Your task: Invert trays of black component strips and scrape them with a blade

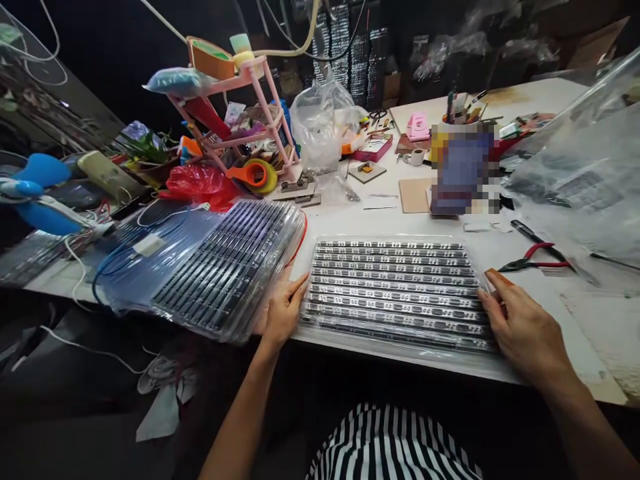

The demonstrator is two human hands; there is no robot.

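Note:
A clear plastic tray with rows of dark and silvery strips lies at the table's front edge. My left hand grips its left edge between thumb and fingers. At its right edge my right hand is closed on the rim, with a small orange-brown piece showing by the fingers. Just left of the tray rests a stack of similar plastic trays holding dark strips; it is tilted relative to the held one.
Pliers with red handles lie at the right, near a large clear plastic bag. Behind are a pink rack, orange tape, a red bag and a pixelated object. A blue fan stands far left.

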